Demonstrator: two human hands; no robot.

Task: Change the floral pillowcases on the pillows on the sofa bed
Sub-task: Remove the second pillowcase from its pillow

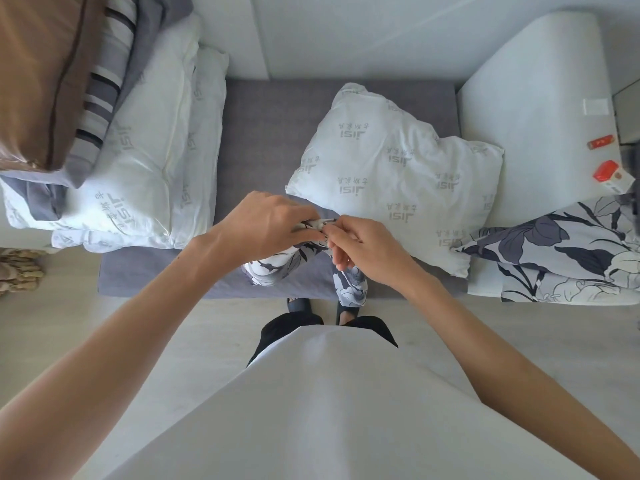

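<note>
Both hands: left hand [266, 221], right hand [363, 249] pinch floral pillowcase [349, 285] | forearms converge above sofa bed [270, 109]

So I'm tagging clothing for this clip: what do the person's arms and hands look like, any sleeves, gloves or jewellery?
Both forearms are bare up to the frame edge, with no sleeves in view. The left hand and right hand wear no gloves, and no rings, watch or bracelets show.

Home bedroom (sofa bed [242, 133], pillows [391, 174])
</note>
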